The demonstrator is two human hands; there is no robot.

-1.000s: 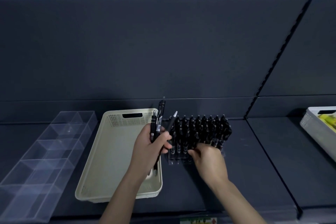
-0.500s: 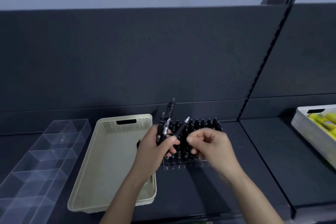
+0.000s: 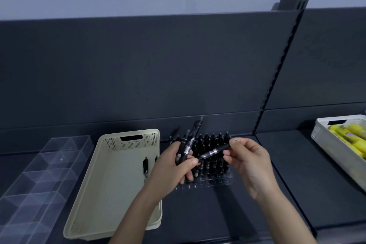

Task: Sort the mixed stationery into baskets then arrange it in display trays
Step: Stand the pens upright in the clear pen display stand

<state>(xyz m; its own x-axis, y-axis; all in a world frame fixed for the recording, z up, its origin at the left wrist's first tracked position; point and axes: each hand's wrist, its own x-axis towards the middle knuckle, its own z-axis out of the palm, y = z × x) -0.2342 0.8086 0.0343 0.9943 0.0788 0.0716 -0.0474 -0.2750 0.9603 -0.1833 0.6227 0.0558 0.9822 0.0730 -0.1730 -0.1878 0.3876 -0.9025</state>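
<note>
Gripping a bundle of black pens (image 3: 188, 142) upright in its curled fingers, the left hand (image 3: 172, 168) hovers over the right edge of the cream basket (image 3: 128, 144). The right hand (image 3: 251, 162) pinches one end of a single black pen (image 3: 213, 151) between thumb and fingertips. This pen lies slanted between the two hands, and its lower end reaches the left hand's fingers; whether they also hold it cannot be told. Behind and under both hands a clear display tray (image 3: 208, 182) stands on the dark shelf (image 3: 198, 214), just right of the basket, with rows of black pens standing in it. Two loose pens (image 3: 145, 164) lie inside the basket near its right wall. A clear divided tray (image 3: 39, 174) sits to the left, and a white basket (image 3: 336, 120) with yellow markers (image 3: 352, 134) sits far right.
</note>
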